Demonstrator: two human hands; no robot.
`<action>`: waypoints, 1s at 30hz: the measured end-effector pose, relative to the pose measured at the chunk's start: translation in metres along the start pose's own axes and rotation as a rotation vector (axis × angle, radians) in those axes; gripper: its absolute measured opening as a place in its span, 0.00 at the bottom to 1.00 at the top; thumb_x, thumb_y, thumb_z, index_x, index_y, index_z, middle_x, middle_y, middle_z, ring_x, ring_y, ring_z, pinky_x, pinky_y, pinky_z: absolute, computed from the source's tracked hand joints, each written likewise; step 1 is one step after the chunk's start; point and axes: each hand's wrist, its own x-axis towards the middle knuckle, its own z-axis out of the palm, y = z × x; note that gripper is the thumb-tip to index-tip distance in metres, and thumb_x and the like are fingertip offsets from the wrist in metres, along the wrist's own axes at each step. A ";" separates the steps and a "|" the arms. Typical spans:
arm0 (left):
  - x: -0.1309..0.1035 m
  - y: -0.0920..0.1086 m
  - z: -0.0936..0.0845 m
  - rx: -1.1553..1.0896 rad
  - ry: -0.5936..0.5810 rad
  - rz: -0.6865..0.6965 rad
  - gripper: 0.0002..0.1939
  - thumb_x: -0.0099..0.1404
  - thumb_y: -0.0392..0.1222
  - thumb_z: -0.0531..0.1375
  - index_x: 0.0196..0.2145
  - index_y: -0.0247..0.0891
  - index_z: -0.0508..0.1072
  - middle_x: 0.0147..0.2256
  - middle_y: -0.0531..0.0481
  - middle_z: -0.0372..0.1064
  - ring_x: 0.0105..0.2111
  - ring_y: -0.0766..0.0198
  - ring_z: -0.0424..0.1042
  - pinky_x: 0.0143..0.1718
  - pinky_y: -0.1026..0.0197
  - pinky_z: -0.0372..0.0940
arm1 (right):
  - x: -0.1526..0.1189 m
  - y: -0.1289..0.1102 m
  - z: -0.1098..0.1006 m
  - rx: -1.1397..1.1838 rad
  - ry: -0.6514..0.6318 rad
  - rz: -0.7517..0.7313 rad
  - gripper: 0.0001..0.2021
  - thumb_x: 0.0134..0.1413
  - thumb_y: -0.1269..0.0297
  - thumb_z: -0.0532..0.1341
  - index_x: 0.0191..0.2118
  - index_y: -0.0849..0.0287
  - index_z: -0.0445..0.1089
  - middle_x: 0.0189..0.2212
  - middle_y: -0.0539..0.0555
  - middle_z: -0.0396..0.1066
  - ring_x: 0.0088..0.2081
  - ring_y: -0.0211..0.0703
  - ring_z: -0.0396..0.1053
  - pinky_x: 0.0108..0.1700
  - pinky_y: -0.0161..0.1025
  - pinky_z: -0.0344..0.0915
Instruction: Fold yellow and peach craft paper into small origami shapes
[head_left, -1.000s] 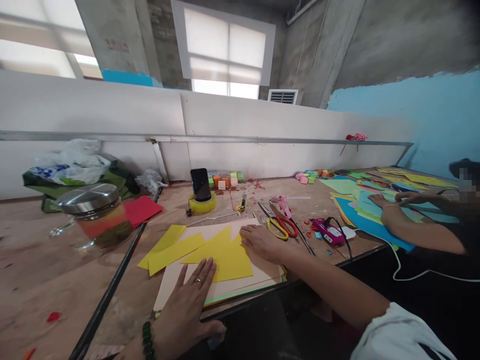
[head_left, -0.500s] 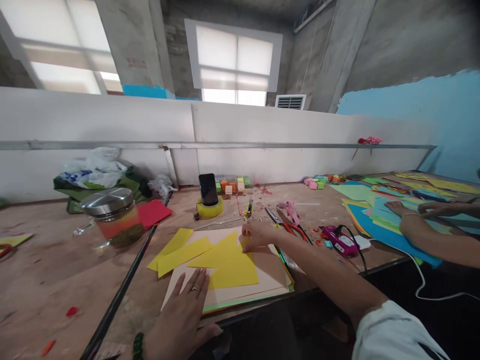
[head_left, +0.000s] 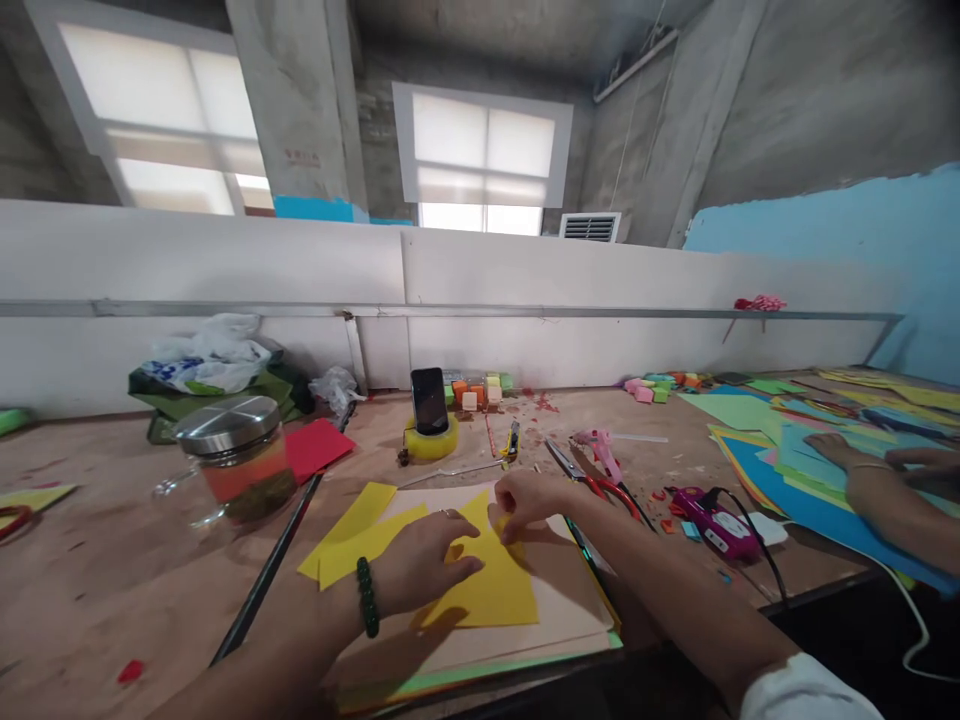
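A yellow sheet of paper (head_left: 495,590) lies on a stack of pale pink and green sheets (head_left: 574,580). At its upper right part, my right hand (head_left: 525,500) has its fingers closed in a pinch on the paper. My left hand (head_left: 424,560) hovers over the sheet's left side, thumb and fingers apart, holding nothing. Part of the yellow sheet is hidden beneath it. Yellow paper strips (head_left: 352,530) lie to the left, partly under my left wrist.
Behind the stack are a phone (head_left: 430,402) on a yellow tape roll (head_left: 431,442), a utility knife (head_left: 513,440), scissors (head_left: 592,475) and a pink glue gun (head_left: 602,452). A glass jar (head_left: 244,465) stands left. A co-worker's hands (head_left: 862,465) handle papers at right.
My left hand has lifted from lying flat at the sheet's lower left and moved up and right toward my right hand. My right hand stays pinched on the yellow paper. The view has shifted slightly.
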 end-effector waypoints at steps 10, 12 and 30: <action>0.013 -0.034 0.039 -0.389 0.191 -0.045 0.19 0.57 0.34 0.59 0.48 0.35 0.72 0.47 0.42 0.70 0.43 0.58 0.71 0.46 0.58 0.67 | 0.003 0.009 0.005 0.118 -0.011 -0.037 0.15 0.36 0.61 0.73 0.29 0.63 0.71 0.24 0.45 0.66 0.26 0.32 0.60 0.26 0.29 0.55; 0.013 -0.035 0.042 -0.406 0.207 -0.064 0.22 0.56 0.34 0.60 0.50 0.36 0.71 0.46 0.43 0.71 0.43 0.57 0.71 0.46 0.57 0.67 | 0.005 0.007 0.005 0.127 -0.019 -0.048 0.16 0.37 0.62 0.72 0.33 0.63 0.71 0.25 0.46 0.68 0.27 0.33 0.62 0.27 0.29 0.56; 0.006 -0.027 0.043 -0.218 0.117 -0.013 0.32 0.52 0.35 0.63 0.56 0.39 0.67 0.51 0.42 0.68 0.51 0.51 0.67 0.53 0.51 0.62 | -0.004 0.001 0.009 0.131 -0.071 -0.008 0.09 0.39 0.63 0.70 0.27 0.62 0.73 0.20 0.46 0.66 0.23 0.32 0.59 0.24 0.30 0.52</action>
